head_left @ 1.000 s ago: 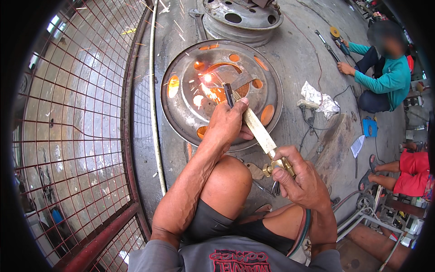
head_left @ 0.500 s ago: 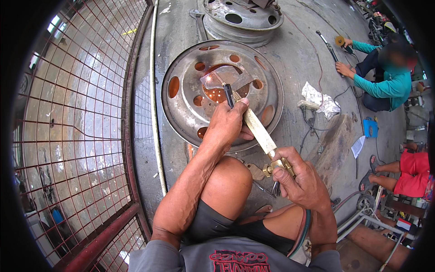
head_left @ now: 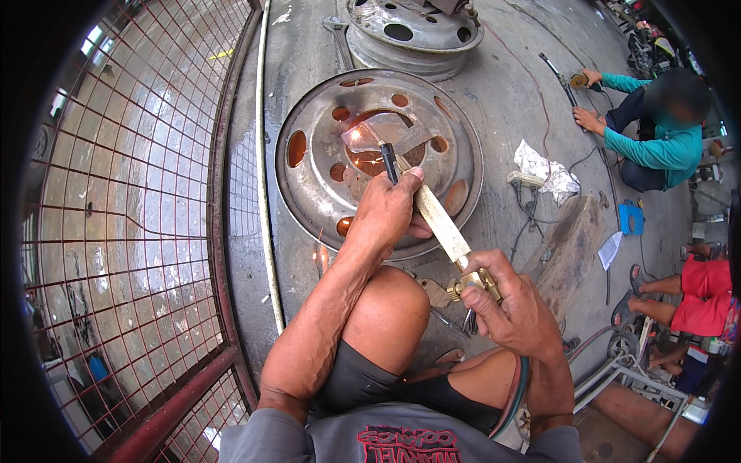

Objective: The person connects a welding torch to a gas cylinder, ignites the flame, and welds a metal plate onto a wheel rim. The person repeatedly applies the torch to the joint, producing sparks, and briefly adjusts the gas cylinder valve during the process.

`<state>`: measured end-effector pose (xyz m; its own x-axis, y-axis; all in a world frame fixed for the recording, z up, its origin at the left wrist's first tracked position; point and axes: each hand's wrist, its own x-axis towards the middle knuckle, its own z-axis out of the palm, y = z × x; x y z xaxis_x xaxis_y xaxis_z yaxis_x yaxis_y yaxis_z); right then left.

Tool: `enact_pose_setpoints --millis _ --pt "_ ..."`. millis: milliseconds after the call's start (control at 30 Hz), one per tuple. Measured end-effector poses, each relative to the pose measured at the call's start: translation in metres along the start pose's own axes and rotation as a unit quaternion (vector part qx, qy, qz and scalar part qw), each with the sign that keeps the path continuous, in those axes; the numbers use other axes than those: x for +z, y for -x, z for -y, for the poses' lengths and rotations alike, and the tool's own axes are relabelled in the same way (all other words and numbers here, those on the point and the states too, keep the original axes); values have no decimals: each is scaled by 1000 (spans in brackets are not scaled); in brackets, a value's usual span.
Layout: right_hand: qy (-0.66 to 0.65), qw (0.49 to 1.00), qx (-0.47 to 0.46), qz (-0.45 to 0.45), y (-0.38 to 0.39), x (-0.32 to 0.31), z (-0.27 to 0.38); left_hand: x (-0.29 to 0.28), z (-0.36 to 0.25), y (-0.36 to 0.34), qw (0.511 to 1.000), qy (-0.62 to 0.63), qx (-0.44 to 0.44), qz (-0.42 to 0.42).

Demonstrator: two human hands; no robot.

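My left hand [head_left: 381, 208] is closed round the front of a cutting torch [head_left: 441, 222], just below its dark nozzle tube. My right hand [head_left: 507, 307] grips the torch's brass valve end, where hoses run down past my forearm. The tip points at a small glowing spot on a flat metal plate [head_left: 405, 135], which lies across the middle opening of a steel wheel rim [head_left: 312, 204] on the floor. Orange glow shows in some of the rim's holes. Part of my left fingers is hidden behind the handle. My bare knee is under my forearms.
A red mesh barrier [head_left: 131, 231] and white pipe [head_left: 265, 193] run along the left. Behind are another rim [head_left: 409, 54] and a large wrench [head_left: 338, 38]. At right, a co-worker [head_left: 660, 147] holds a grinder; cords, a rag [head_left: 544, 166] and another person in red shorts [head_left: 695, 297] are there.
The bright glow and spray of sparks have shrunk to a small spot, with a few sparks below the rim now. The co-worker's head and grinder moved slightly down and right. My hands stayed put.
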<state>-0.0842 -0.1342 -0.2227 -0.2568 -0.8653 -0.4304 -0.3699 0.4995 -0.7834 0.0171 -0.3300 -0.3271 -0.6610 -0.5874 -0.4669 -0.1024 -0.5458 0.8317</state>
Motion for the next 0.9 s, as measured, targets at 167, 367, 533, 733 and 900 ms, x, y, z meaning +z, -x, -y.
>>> enact_pose_setpoints --millis 167,367,533,733,900 --pt "2 1000 17 -13 0 2 -1 2 -1 1 1000 -4 1 -15" --pt "-7 1000 26 -13 1 2 0 0 2 -2 1000 -10 -1 -10" --pt "-5 999 35 -11 0 2 -1 1 0 0 1000 -12 2 -12" --pt "-10 999 32 -15 0 3 -2 1 2 -1 1000 -4 3 -13" --pt "-9 999 30 -15 0 3 -2 0 2 -2 1000 -8 5 -7"
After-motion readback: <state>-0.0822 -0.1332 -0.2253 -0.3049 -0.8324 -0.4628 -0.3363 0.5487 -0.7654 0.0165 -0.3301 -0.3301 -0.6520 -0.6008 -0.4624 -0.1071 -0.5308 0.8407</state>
